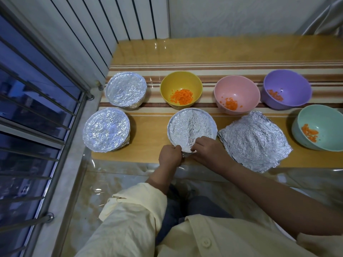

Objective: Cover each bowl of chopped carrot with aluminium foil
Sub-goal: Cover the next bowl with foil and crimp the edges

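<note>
Fingers (176,148) of left hand (169,154) and right hand (206,147) curl tight, pinching the near rim of the foil-covered bowl (192,125) at mid front edge of table (148,130); spare foil stack (256,141) lies just beside, rightward.

Here in front of me is a yellow-orange wooden table (148,51), glossy, catching a glare near its far edge. A striped cloth (222,68) in brown and cream bands runs across it from side to side. A clear plastic sheet (130,173) drapes over the near edge, wrinkled and shiny. On my left is the window (27,112), dusky blue outside, with metal bars (37,71) slanting across it. Beyond the table's far left corner stands a white ribbed panel (111,21), with a pale wall (232,15) beside it.
</note>
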{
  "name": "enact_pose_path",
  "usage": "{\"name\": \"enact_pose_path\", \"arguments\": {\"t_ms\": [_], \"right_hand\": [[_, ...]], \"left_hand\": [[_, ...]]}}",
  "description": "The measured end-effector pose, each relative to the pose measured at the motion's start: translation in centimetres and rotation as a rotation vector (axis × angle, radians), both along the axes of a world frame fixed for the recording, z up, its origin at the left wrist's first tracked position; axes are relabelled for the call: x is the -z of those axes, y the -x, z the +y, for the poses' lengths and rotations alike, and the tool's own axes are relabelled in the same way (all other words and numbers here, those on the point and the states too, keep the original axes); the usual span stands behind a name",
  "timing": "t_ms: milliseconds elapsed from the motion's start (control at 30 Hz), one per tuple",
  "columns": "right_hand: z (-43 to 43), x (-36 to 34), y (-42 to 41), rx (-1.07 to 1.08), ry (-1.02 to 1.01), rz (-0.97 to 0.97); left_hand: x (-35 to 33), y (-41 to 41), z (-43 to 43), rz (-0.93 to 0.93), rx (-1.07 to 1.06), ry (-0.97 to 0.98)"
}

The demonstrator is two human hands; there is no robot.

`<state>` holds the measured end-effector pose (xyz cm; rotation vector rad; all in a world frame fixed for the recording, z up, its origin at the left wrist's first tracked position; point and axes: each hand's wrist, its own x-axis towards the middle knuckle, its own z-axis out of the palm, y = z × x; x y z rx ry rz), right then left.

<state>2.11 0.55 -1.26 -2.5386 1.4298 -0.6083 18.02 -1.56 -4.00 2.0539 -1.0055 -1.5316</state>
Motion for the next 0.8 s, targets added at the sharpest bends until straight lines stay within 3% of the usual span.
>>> {"name": "enact_pose_path", "arguments": {"t_ms": [167,500,800], "right_hand": [[0.0,-0.1,-0.4,0.0,-0.005,0.102],[-0.2,-0.1,-1.2,0.008,-0.032,0.066],[-0.4,0.0,-1.5,0.039,-0.071,0.017]], "left_hand": [[-0.2,0.0,0.4,-0.044,0.0,0.05],[-2.4,1.8,1.5,-0.194,0.027,0.062],[-2.3,1.7,1.7,-0.112,0.015,0.025]]}}
